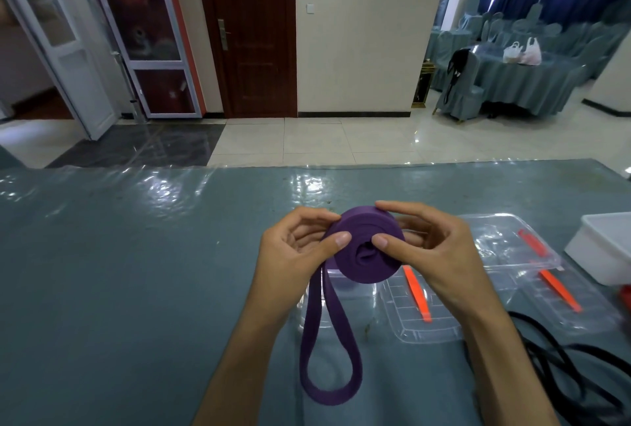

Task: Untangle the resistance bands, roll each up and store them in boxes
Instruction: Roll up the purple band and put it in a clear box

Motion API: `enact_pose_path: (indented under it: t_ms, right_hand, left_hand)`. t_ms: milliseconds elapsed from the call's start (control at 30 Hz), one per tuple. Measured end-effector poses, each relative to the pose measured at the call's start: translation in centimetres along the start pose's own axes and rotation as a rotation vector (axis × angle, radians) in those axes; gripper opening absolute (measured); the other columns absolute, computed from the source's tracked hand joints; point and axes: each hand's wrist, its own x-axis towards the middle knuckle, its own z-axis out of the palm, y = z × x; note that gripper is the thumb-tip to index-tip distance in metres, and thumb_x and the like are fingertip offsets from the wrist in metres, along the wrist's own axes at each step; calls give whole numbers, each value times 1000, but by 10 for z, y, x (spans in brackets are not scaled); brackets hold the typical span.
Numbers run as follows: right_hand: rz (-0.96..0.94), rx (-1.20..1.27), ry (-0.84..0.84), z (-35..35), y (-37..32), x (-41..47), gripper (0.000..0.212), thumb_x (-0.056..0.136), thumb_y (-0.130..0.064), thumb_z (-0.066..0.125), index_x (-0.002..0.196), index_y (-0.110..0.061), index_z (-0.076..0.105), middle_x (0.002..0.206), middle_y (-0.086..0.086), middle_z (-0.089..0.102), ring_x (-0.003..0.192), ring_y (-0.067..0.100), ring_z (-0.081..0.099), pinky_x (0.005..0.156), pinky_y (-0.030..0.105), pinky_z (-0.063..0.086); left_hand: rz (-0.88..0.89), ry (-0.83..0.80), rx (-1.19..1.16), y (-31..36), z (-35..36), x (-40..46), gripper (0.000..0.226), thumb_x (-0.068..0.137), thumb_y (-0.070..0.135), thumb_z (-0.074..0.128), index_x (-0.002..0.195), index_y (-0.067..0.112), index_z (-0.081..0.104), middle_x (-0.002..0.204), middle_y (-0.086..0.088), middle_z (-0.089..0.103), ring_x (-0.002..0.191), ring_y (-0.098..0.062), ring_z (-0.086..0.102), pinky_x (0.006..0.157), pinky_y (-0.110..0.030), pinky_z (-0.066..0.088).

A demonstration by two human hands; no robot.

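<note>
Both hands hold a purple resistance band [363, 255] above the near middle of the surface [136, 255], which is covered in blue-grey cloth under clear plastic. Most of the band is wound into a thick flat coil. The left hand [300, 255] grips the coil's left side, its thumb laid on the face and its fingers curled behind. The right hand [433, 255] pinches the right side, thumb pressed near the coil's centre and fingers reaching over the top edge. The unrolled tail of the band hangs from the coil as a long loop whose lower end lies near the surface's near edge.

Beneath the hands sits a clear plastic box [341, 302], partly hidden. Just right of it lie two clear lids with orange clips [418, 296], and a white box [604, 251] stands at the right edge. A black resistance band [560, 367] lies tangled at the near right corner.
</note>
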Motion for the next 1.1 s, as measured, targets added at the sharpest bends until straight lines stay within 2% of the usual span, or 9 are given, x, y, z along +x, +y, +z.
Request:
enact_pose_path:
  t_ms: [133, 233, 400, 567, 633, 767, 800, 933, 1100]
  right_hand:
    - [-29, 80, 102, 4, 2, -1, 40, 77, -25, 93, 115, -29, 81, 107, 4, 82, 99, 24, 80, 79, 29, 65]
    - [-9, 141, 147, 11, 9, -1, 41, 72, -31, 95, 110, -27, 81, 107, 4, 81, 97, 20, 80, 78, 25, 63]
    - [149, 249, 27, 15, 18, -1, 43, 73, -42, 96, 99, -22, 68, 110, 17, 79, 95, 35, 79, 73, 36, 64]
    - [189, 273, 39, 16, 19, 2, 45, 66, -50, 97, 88, -26, 66, 97, 17, 80, 78, 28, 79, 63, 32, 61]
    - [199, 262, 38, 16, 19, 2, 44, 67, -50, 96, 92, -28, 68, 98, 17, 80, 78, 27, 79, 64, 31, 61]
    - [194, 116, -91, 10, 18, 2, 42, 86, -38, 82, 126, -34, 71, 99, 8, 80, 85, 27, 80, 70, 32, 63]
    - [184, 79, -130, 7, 17, 2, 43, 88, -33, 82, 130, -33, 71, 100, 7, 80, 86, 27, 80, 71, 33, 64]
    - [146, 41, -96, 4, 18, 4, 44, 81, -23, 88, 124, -30, 78, 109, 8, 80, 92, 30, 81, 74, 35, 66]
    - [61, 59, -6, 7, 24, 3, 41, 81, -23, 89, 121, -30, 80, 110, 4, 81, 93, 25, 81, 75, 29, 65]
  left_hand:
    - [-99, -19, -141, -3, -1, 0, 33, 74, 27, 92, 105, 21, 82, 109, -11, 80, 101, -22, 78, 86, -22, 60]
    - [-143, -28, -232, -8, -6, 0, 39, 72, 24, 92, 109, 18, 83, 114, -15, 79, 106, -24, 78, 89, -24, 60]
    - [-49, 3, -80, -3, -12, -2, 35, 77, 25, 89, 111, 20, 82, 112, -10, 80, 105, -25, 78, 89, -24, 60]
    - [-9, -4, -6, 4, -10, -2, 32, 76, 25, 89, 106, 23, 80, 107, -6, 81, 101, -19, 78, 86, -21, 59]
    - [-5, -9, 21, 5, -9, -2, 31, 75, 25, 90, 105, 23, 79, 105, -6, 81, 99, -18, 78, 85, -20, 59]
    - [-14, 1, 12, 5, -13, -1, 29, 74, 27, 90, 101, 23, 78, 103, -7, 81, 96, -20, 78, 83, -21, 59]
    - [-18, -1, 2, 4, -13, 0, 27, 74, 26, 90, 99, 23, 79, 102, -8, 81, 96, -21, 78, 82, -22, 60]
    - [-15, 1, -6, -2, -12, 2, 21, 76, 17, 91, 95, 19, 82, 103, -9, 81, 98, -21, 79, 83, -21, 60]
    - [-25, -98, 27, -5, -25, 6, 32, 79, 11, 85, 110, 10, 83, 114, -7, 78, 107, -19, 76, 92, -22, 58]
